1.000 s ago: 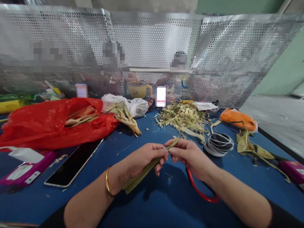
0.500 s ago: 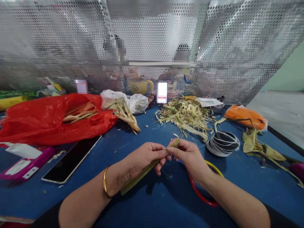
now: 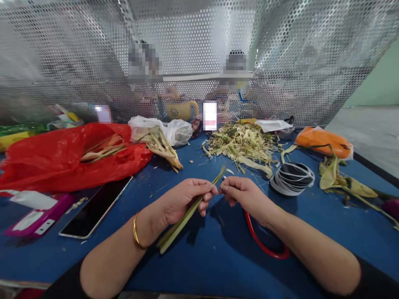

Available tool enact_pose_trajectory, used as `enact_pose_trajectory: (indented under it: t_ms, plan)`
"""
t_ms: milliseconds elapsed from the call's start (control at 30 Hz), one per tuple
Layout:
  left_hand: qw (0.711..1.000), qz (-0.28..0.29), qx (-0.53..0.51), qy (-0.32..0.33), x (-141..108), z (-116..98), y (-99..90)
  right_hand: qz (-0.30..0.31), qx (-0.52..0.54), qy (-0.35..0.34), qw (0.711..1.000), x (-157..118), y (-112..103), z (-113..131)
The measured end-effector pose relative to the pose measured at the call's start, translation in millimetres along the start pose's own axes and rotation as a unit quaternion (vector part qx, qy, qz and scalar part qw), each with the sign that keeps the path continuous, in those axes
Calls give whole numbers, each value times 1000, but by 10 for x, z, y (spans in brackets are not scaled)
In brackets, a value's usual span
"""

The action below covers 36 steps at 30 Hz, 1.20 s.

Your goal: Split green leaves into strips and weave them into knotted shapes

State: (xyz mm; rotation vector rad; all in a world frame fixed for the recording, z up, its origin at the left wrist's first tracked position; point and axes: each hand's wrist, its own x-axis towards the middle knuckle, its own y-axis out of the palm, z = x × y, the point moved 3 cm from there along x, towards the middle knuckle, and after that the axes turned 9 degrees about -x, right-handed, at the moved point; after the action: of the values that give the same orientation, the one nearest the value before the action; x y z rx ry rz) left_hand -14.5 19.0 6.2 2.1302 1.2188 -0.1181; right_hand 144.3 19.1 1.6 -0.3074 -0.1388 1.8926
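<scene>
Pinching leaf strips [image 3: 178, 228]: closed left fingers [image 3: 202, 190]; right fingers [image 3: 231, 191] curled, hold unclear; screen [image 3: 210, 113] blurred.

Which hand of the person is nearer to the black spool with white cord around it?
The right hand: it is left of the black spool, with a gap between. The left hand, holding leaf strips, is farther left, beyond the right hand.

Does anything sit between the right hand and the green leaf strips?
Partly: the fingertips of the left hand stand between the right hand and the gripped part of the green leaf strips. The strips' upper ends stick out above those fingertips, uncovered.
</scene>
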Motion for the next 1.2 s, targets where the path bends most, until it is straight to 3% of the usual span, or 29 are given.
enact_pose_trajectory:
  t_ms: [67,233,500,867,1000,1200]
  plan:
    - [1000,0,2,-2,4,10,-1,-2,19,5,1000,-8,1,15]
    - [1000,1,9,0,1,23,8,109,80,26,990,-40,104,13]
    - [1000,4,7,-11,7,64,20,87,5,24,996,-8,63,-62]
    - [999,-27,-20,26,47,45,-57,-103,-100,-84,986,-3,-169,69]
    - [1000,-19,-1,20,44,68,-48,-132,-155,-100,974,11,-220,51]
    - [995,-54,68,40,30,53,-7,-163,-162,-103,968,12,-264,62]
